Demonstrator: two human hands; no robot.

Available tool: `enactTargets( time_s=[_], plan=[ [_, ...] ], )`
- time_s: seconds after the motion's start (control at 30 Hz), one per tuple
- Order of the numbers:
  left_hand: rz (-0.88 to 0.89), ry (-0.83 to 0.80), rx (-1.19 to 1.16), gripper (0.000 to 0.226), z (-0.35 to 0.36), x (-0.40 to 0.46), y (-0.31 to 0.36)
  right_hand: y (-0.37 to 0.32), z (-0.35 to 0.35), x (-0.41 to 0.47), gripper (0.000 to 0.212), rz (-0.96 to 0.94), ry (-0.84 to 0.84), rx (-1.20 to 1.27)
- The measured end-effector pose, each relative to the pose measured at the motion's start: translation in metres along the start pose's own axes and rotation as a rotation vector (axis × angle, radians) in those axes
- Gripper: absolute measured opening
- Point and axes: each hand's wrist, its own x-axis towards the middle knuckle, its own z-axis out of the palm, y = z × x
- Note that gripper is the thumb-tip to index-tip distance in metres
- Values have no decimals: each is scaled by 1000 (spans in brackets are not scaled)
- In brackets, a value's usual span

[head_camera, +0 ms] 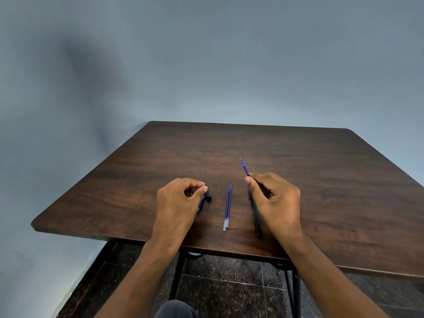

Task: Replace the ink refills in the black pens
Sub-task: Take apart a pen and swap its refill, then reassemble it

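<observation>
The table (298, 180) has a dark wood-grain top with a smooth, faintly sheeny finish, on black metal legs (177, 271). The two loose refills (227, 206) near its front edge look like translucent blue plastic (clear at the near ends). The floor (229, 290) is glossy speckled stone tile; the wall (206, 53) is matt painted.

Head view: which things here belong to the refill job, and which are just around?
Job: black pen and blue refill in right hand; black pen part in left hand; two loose refills.
Around: table, wall, floor.
</observation>
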Motion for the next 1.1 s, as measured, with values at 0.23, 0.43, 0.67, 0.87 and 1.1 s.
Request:
enactTargets(
  time_s=[0.23, 0.43, 0.67, 0.87, 1.1],
  plan=[
    [28, -81, -181, 5, 13, -8, 26, 6, -6, 6, 3, 355, 75, 371],
    [38, -209, -303, 21, 38, -19, 46, 12, -4, 8, 9, 458, 32, 619],
    [119, -142, -247, 19, 52, -22, 43, 15, -3, 8, 19, 509, -13, 721],
    [259, -57, -100, 9, 50, -12, 28, 18, -2, 10, 25, 544, 32, 785],
    [301, -75, 24, 20, 52, -4, 21, 17, -3, 11, 24, 579, 96, 770]
  ],
)
